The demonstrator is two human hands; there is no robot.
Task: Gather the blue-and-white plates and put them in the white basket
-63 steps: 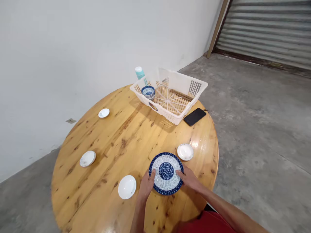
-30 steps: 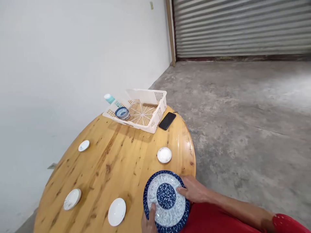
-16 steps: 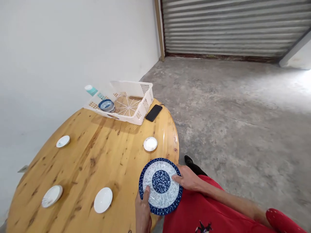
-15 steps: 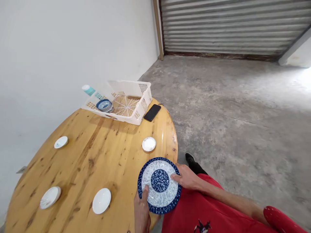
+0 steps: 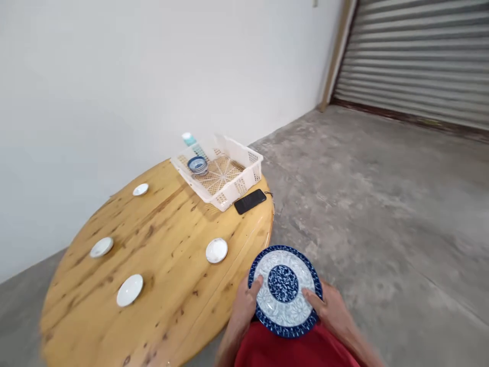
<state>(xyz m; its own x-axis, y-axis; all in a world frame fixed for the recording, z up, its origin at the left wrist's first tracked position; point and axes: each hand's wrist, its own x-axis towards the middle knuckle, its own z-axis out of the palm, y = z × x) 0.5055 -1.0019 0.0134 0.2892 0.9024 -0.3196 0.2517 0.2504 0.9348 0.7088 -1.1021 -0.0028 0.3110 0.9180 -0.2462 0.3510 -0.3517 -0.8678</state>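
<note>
A blue-and-white patterned plate (image 5: 283,284) is held level in front of my body, just past the table's near right edge. My left hand (image 5: 245,300) grips its left rim, thumb on the upper face. On the opposite rim my right hand (image 5: 331,307) clasps it the same way; the fingers of both hands are hidden underneath. Whether more plates lie under this one I cannot tell. Nearest to it on the table is a small white dish (image 5: 216,251).
The round wooden table (image 5: 171,285) carries more small white dishes (image 5: 130,290) on its left half. A white plastic basket (image 5: 244,179) at the back holds stacked blue-and-white bowls (image 5: 197,165). Beside it lies a black phone (image 5: 250,201). Behind stands a white wall.
My view has turned toward the table and wall. Both hands keep hold of the plate, which now sits farther right of the small white dish and off the table's edge.
</note>
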